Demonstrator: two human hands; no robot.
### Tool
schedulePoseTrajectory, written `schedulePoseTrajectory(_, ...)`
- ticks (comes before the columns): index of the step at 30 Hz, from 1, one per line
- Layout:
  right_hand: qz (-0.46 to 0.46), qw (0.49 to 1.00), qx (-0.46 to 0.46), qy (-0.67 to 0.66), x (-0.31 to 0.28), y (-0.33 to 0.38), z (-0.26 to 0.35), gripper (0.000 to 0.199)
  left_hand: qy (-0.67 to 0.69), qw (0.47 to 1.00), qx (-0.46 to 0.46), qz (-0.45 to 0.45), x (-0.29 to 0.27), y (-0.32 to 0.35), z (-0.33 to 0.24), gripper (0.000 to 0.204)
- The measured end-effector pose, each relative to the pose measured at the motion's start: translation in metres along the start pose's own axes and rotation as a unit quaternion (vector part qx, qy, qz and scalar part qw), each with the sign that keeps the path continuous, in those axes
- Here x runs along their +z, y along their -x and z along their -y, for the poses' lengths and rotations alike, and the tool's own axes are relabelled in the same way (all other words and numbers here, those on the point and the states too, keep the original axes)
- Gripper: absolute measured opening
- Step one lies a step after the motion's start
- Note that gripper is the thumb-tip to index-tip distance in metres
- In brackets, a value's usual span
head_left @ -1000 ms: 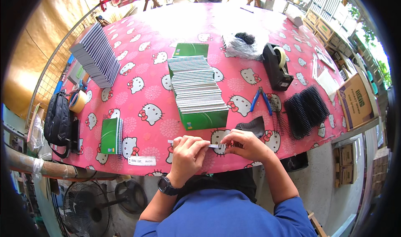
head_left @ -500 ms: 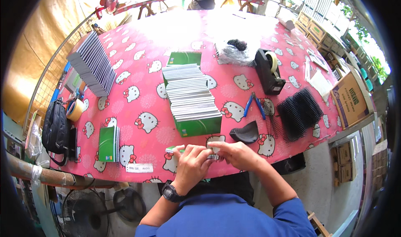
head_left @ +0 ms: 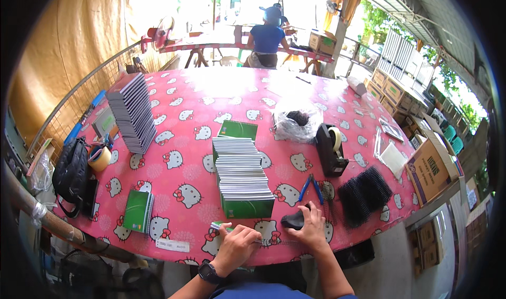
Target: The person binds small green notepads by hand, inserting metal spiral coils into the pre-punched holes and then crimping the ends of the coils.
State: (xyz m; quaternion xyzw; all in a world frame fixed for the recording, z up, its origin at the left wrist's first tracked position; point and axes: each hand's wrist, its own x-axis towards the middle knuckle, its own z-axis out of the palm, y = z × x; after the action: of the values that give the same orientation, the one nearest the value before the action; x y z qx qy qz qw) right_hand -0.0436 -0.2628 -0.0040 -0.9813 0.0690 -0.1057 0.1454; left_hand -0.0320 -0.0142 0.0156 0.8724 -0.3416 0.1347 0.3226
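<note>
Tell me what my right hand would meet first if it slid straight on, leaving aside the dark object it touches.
Most likely the blue-handled pliers, lying just ahead of your right hand, past the dark object; exact depth is hard to judge.

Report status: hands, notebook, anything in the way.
Left hand holding green notebook, mostly covered; coil showing at right. Right hand on black object. Pliers just beyond right hand, seemingly not blocking.

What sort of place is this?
Likely a small stationery workshop: there is a row of green-covered notebooks, a batch of black spiral coils and stacked cardboard boxes at the right.
</note>
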Motion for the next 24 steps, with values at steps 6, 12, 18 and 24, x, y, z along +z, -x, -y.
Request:
schedulePoseTrajectory(6,0.204,0.820,-0.144,-0.515,-0.028,-0.001,0.001,0.053,-0.008,0.999,0.027,-0.027,-0.003,-0.007,0.009,0.017)
schedulePoseTrajectory(12,0.353,0.650,-0.209,-0.640,0.002,-0.005,0.033,0.059,0.010,0.998,0.045,-0.035,-0.014,0.000,0.010,0.015)
schedulePoseTrajectory(18,0.344,0.613,-0.192,-0.685,-0.002,0.000,0.032,0.051,0.124,0.991,0.006,-0.045,-0.015,-0.008,0.001,0.016)
schedulePoseTrajectory(24,0.314,0.766,-0.190,-0.528,0.012,-0.008,0.030,0.047,0.133,0.990,-0.041,-0.035,-0.014,-0.004,0.003,0.024)
